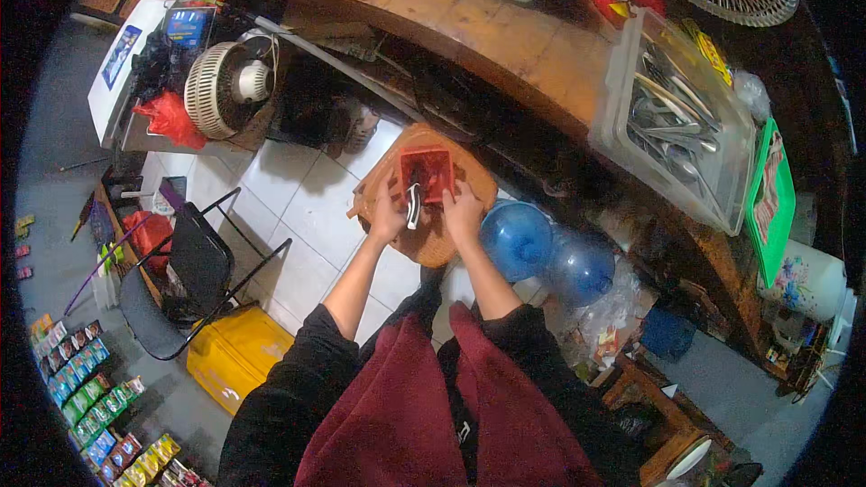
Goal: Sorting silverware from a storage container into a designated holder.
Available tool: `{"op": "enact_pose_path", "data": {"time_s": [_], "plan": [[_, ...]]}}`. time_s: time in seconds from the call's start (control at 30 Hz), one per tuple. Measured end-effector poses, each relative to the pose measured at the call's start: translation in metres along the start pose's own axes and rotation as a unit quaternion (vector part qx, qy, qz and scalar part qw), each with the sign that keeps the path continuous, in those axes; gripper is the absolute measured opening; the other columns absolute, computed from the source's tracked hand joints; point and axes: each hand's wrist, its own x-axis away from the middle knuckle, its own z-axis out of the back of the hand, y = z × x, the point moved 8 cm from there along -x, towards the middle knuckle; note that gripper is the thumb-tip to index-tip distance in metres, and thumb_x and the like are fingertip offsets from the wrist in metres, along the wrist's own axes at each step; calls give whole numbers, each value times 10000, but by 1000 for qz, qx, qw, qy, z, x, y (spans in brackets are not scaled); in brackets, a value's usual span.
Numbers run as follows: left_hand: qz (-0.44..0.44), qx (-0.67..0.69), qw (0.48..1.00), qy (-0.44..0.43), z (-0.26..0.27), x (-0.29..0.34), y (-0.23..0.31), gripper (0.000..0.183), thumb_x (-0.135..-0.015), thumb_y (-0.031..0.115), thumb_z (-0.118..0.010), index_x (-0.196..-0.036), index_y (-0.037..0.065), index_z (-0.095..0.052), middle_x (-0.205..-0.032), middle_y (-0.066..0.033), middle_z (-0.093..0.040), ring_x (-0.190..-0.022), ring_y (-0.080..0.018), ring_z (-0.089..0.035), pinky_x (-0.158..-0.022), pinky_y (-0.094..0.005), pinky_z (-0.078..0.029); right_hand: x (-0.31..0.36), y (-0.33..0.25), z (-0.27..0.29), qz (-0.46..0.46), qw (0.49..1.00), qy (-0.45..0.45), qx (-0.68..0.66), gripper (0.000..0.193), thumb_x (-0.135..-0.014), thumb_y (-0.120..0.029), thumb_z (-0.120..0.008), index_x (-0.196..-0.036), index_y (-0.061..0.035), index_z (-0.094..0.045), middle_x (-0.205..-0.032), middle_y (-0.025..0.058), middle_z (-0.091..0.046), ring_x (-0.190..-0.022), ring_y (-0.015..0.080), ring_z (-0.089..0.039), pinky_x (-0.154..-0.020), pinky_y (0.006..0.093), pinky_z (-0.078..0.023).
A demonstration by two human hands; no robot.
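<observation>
A small red open-topped plastic box (438, 162) rests on a wooden stool (374, 188) in front of me. My left hand (388, 216) grips its near left side, fingers closed along the wall. On the opposite side my right hand (464, 213) grips it at the near right corner. A curved black-and-white object (413, 208), like a handle, sticks out at the box's near edge beside my left fingers. I cannot tell what it belongs to, or whether my left hand touches it. The inside of the box looks dark, and its contents cannot be made out.
Blue water jugs (517, 240) stand right of the stool. A clear bin of cutlery (672, 135) sits on the wooden counter (505, 50). At left are a fan (216, 90), a black chair (194, 257) and a yellow crate (239, 352). Sachets (99, 401) hang lower left.
</observation>
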Motion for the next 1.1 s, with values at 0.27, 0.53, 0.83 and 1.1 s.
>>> {"op": "enact_pose_path", "data": {"time_s": [0.27, 0.53, 0.83, 1.1], "plan": [[-15, -77, 996, -29, -4, 7, 15, 852, -644, -128, -601, -1361, 112, -208, -1272, -129, -385, -1096, -219, -467, -860, -317, -459, -4, 35, -16, 5, 999, -5, -43, 232, -822, -138, -560, -1024, -24, -568, -727, 153, -650, -659, 254, -642, -621, 349, -492], [-13, -10, 997, -73, -14, 31, 34, 709, -725, -112, -469, -1363, 84, -228, -1282, -112, -372, -1125, -211, -456, -843, -310, -467, 15, 9, 23, -33, 991, -60, -117, 184, -835, -88, -507, -957, 21, -591, -690, 122, -652, -593, 165, -638, -533, 265, -485], [148, 44, 979, -132, -47, 64, -14, 645, -777, -71, -523, -1332, 45, -214, -1243, -139, -441, -1156, -228, -441, -920, -338, -402, 44, 41, 32, -10, 1000, -16, 4, 178, -800, -120, -545, -925, -11, -612, -685, 147, -642, -596, 198, -636, -536, 313, -471], [67, 46, 994, -73, -34, 56, -1, 609, -768, -42, -439, -1333, 51, -230, -1212, -174, -451, -1052, -244, -506, -848, -339, -444, 47, 25, 48, -63, 988, -8, 140, 322, -759, -267, -598, -991, -43, -597, -732, 159, -641, -709, 345, -620, -651, 435, -489]]}}
